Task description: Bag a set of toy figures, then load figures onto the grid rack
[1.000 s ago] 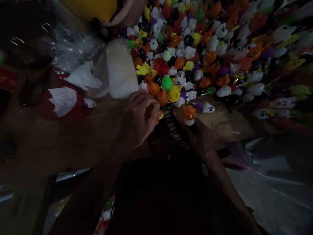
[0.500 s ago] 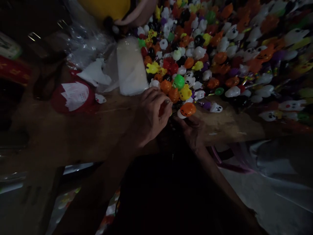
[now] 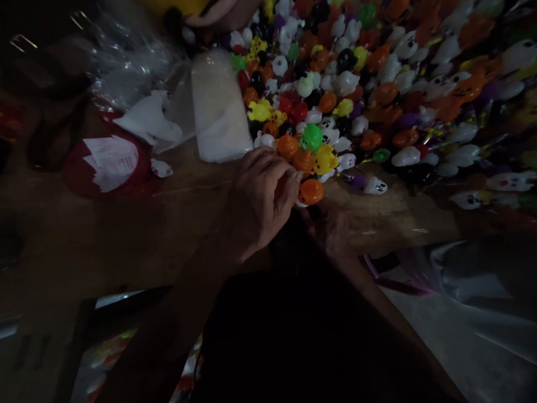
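My left hand (image 3: 266,198) is closed, its fingers curled over something orange-red that is mostly hidden. Just right of those fingertips is a glossy orange pumpkin figure (image 3: 311,192) with a dark face and a bit of white under it. My right hand (image 3: 329,226) is closed below this figure and grips its dim lower end; what the fingers wrap is too dark to make out. Beyond both hands are a green figure (image 3: 311,137) and a yellow figure (image 3: 325,159) at the near edge of a large heap of colourful plastic toy figures (image 3: 302,112).
On the wooden table (image 3: 184,235), left of the heap, lies a stack of clear plastic sleeves (image 3: 222,112). Further left are crumpled plastic (image 3: 130,67), a white ghost-like figure (image 3: 151,123) and a red round object with white paper (image 3: 113,162). A pale bag (image 3: 482,280) hangs at right.
The pumpkin figure has moved left, up against my left fingertips, with my right hand following below it. The view has shifted slightly.
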`<state>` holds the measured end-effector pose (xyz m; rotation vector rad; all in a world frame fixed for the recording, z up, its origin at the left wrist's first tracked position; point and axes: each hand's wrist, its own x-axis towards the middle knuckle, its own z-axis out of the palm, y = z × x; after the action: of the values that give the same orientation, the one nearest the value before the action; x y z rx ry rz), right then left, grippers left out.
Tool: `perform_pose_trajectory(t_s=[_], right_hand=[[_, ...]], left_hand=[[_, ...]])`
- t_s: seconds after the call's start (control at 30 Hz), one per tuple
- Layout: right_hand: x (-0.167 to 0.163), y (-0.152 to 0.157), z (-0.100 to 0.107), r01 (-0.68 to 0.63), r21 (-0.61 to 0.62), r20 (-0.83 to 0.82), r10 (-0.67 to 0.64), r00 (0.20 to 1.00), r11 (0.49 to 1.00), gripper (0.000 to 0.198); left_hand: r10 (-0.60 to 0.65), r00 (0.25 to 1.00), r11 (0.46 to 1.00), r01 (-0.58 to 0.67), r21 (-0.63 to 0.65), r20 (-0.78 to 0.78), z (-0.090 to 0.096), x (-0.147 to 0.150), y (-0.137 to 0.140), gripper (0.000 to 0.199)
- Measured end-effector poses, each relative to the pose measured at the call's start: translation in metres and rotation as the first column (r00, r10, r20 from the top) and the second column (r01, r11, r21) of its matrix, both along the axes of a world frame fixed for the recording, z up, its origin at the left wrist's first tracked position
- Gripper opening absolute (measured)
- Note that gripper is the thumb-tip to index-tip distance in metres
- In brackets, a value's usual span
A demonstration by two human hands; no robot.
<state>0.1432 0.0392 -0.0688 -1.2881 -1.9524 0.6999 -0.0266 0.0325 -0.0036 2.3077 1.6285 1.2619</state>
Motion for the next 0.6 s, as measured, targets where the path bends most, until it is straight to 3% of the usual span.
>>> perform_pose_trajectory(t_s=[0.23, 0.37, 0.47, 0.6], right_hand=[[0.003, 0.007, -0.004, -0.100, 0.019, -0.033, 0.100, 0.994, 0.995, 0.013], [0.003, 0.007, -0.011, -0.125, 0.119, -0.095, 0.137, 0.986, 0.985, 0.015], [0.003, 0.008, -0.013, -0.137, 0.133, -0.081, 0.148, 0.986, 0.982, 0.015], [0.005, 0.010, -0.011, -0.195, 0.135, -0.103, 0.210, 0.972, 0.971, 0.013]], left_hand=[[-0.036, 0.999, 0.994, 0.036, -0.102, 0.004, 0.011, -0.002, -0.002, 0.031], [-0.032, 0.999, 0.999, 0.032, -0.016, 0.011, 0.015, -0.009, -0.001, 0.038], [-0.036, 0.997, 0.999, 0.038, 0.022, -0.062, 0.019, -0.011, 0.001, 0.036], [-0.036, 0.975, 0.995, 0.014, -0.098, -0.221, 0.019, -0.003, -0.003, 0.043]])
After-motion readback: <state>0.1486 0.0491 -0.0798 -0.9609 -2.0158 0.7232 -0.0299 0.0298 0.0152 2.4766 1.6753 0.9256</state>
